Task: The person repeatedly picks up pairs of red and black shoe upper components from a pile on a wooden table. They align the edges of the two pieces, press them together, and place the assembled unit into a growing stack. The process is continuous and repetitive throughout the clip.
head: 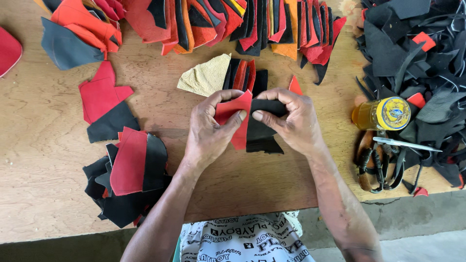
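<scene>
The left hand (209,131) covers much of the red leather piece (239,127), and the right hand (291,123) hides the upper part of the black leather piece (259,136). Along the bench's (43,145) far edge, the row of cut pieces (218,22) runs out of the picture's top. A red piece (8,48) is cut off at the left. At the right edge, the scissors (383,160) lie partly buried in black scraps (427,58).

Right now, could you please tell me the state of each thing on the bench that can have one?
Left hand: pinching the red piece.
Right hand: pinching the black piece.
Red piece: held up, edge against the black piece.
Black piece: held, partly resting on the bench.
Yellow bottle: lying on its side, cap on.
Scissors: lying flat; blades hard to tell.
Tan piece: lying flat, untouched.
</scene>
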